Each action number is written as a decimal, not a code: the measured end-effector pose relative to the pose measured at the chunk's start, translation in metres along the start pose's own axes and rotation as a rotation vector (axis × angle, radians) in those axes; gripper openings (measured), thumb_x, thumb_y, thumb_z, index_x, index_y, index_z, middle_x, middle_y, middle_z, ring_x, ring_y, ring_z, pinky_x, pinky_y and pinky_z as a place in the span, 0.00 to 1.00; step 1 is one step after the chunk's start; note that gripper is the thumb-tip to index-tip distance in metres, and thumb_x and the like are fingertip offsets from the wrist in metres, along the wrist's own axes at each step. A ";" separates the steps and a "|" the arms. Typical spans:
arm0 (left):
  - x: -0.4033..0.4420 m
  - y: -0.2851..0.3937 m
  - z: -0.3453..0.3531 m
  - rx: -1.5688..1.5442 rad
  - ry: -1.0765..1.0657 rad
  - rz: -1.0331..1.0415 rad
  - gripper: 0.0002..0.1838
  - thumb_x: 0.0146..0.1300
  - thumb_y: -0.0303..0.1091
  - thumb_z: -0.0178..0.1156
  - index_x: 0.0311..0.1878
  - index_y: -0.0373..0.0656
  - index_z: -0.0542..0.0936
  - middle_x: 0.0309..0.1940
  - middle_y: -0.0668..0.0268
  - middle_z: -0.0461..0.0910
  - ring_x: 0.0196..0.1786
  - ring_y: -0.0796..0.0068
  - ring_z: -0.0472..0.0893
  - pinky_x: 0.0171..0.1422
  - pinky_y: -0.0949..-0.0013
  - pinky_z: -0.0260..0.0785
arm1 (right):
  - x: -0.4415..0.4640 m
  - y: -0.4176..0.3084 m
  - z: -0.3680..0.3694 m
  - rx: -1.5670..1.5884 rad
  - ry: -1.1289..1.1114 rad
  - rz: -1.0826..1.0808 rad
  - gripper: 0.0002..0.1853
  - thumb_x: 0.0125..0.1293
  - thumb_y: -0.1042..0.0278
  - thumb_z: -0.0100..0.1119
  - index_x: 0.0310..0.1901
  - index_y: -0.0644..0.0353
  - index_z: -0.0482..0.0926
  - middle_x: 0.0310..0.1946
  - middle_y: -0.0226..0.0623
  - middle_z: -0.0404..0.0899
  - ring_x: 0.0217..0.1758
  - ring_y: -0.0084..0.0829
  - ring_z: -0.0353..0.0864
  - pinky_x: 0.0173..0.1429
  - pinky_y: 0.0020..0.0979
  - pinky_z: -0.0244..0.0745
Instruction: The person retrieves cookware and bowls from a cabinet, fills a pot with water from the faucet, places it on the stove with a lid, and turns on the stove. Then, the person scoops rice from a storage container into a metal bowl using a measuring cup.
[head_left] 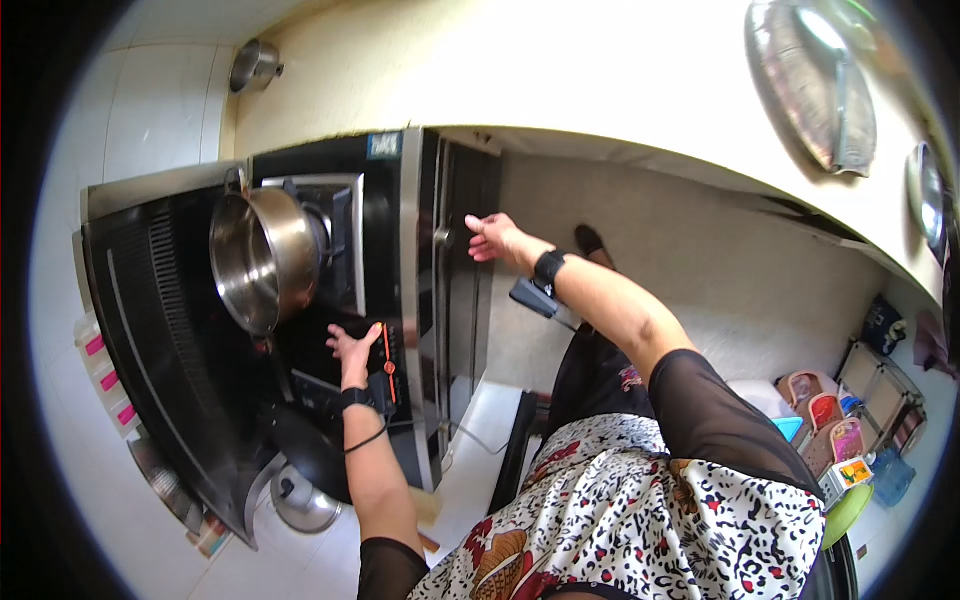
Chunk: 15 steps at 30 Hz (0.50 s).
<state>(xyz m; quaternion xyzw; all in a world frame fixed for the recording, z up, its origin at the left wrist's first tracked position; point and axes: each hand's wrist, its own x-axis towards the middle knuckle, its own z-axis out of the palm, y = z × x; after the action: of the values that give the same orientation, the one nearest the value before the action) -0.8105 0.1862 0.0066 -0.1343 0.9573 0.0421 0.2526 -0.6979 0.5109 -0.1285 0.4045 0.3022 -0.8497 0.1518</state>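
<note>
My left hand is over the black glass top of the stove, its fingers spread and holding nothing. Just beside it is an orange-red marking on the control panel. A tall steel pot stands on the burner beyond that hand, and I can see its bare inner wall. My right hand hangs in the air in front of the stove's front edge, fingers loosely apart. A small round knob on the stove front is nearest to it, with a gap between them.
A black wok sits near my left forearm, with a domed steel lid beyond it. The dark range hood slopes at the left. A round chopping board with a cleaver lies on the upper-right counter.
</note>
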 end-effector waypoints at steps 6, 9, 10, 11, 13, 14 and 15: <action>0.014 -0.011 0.006 0.022 0.018 -0.019 0.69 0.39 0.57 0.75 0.74 0.46 0.36 0.71 0.37 0.32 0.72 0.31 0.38 0.74 0.44 0.42 | -0.091 -0.077 -0.060 0.044 -0.085 -0.323 0.20 0.65 0.56 0.58 0.47 0.67 0.71 0.38 0.43 0.79 0.38 0.32 0.82 0.40 0.31 0.82; 0.001 -0.002 0.002 -0.082 0.041 -0.053 0.69 0.35 0.51 0.79 0.74 0.51 0.39 0.73 0.44 0.30 0.74 0.38 0.34 0.76 0.46 0.38 | -0.133 -0.128 -0.086 0.164 -0.118 -0.494 0.20 0.64 0.58 0.60 0.48 0.66 0.71 0.43 0.45 0.78 0.45 0.33 0.81 0.47 0.32 0.80; 0.003 -0.003 0.004 -0.068 0.068 -0.076 0.69 0.34 0.50 0.79 0.74 0.53 0.40 0.73 0.44 0.31 0.74 0.40 0.33 0.76 0.46 0.39 | -0.137 -0.144 -0.097 0.250 -0.143 -0.506 0.22 0.64 0.58 0.61 0.50 0.67 0.70 0.45 0.47 0.77 0.47 0.35 0.81 0.50 0.34 0.80; -0.003 -0.001 0.004 -0.095 0.078 -0.110 0.68 0.34 0.50 0.79 0.74 0.53 0.41 0.73 0.44 0.31 0.74 0.40 0.33 0.76 0.47 0.38 | -0.135 -0.156 -0.112 0.336 -0.171 -0.518 0.24 0.64 0.58 0.61 0.52 0.67 0.68 0.47 0.48 0.77 0.49 0.37 0.80 0.52 0.35 0.79; -0.011 0.002 0.010 -0.159 0.146 -0.121 0.67 0.37 0.48 0.78 0.74 0.54 0.41 0.73 0.43 0.30 0.74 0.40 0.33 0.76 0.47 0.38 | -0.129 -0.180 -0.133 0.543 -0.179 -0.488 0.32 0.63 0.58 0.62 0.59 0.72 0.60 0.57 0.55 0.69 0.59 0.45 0.73 0.62 0.41 0.73; -0.014 0.002 0.013 -0.175 0.159 -0.126 0.65 0.38 0.47 0.78 0.74 0.54 0.42 0.73 0.43 0.30 0.74 0.39 0.33 0.76 0.48 0.37 | -0.127 -0.192 -0.142 0.624 -0.176 -0.486 0.34 0.63 0.58 0.62 0.60 0.73 0.58 0.59 0.57 0.66 0.61 0.46 0.71 0.64 0.42 0.71; -0.015 0.003 0.015 -0.191 0.174 -0.130 0.64 0.39 0.46 0.77 0.74 0.54 0.43 0.73 0.43 0.30 0.74 0.39 0.33 0.77 0.49 0.37 | -0.124 -0.203 -0.149 0.706 -0.177 -0.482 0.36 0.63 0.58 0.62 0.61 0.74 0.56 0.61 0.58 0.63 0.63 0.48 0.68 0.66 0.43 0.69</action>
<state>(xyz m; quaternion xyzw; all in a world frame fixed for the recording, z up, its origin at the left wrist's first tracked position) -0.7916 0.1948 0.0010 -0.2228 0.9564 0.1049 0.1568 -0.6335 0.7646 -0.0257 0.2751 0.0649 -0.9434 -0.1733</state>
